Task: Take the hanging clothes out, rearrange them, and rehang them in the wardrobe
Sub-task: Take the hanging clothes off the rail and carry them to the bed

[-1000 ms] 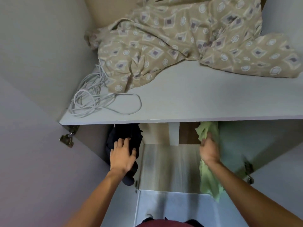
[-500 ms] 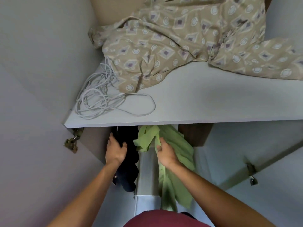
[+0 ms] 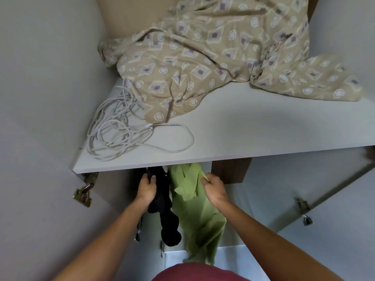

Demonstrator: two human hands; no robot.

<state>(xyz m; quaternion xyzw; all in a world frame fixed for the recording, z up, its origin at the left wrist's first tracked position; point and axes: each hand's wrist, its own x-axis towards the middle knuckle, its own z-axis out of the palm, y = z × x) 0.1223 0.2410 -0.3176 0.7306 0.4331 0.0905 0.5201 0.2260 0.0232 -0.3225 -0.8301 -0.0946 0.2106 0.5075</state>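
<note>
We're looking down into the wardrobe w/ both arms reaching in under the shelf. Left hand is gripping the black garment near its top, thumb and fingers curling into the fabric; rest of it is hanging down in a bunched lump below the wrist. Right hand is pinching the green shirt at its upper right edge, fingers curled round the cloth. Both garments are hanging side by side just under the shelf's front edge, touching, black on the left, green on the right. Can't tell hangers or rail, hidden by the shelf. On top of the shelf we're seeing a coiled white cable at left and a crumpled beige patterned sheet behind it. Door hinge is showing at left.
</note>
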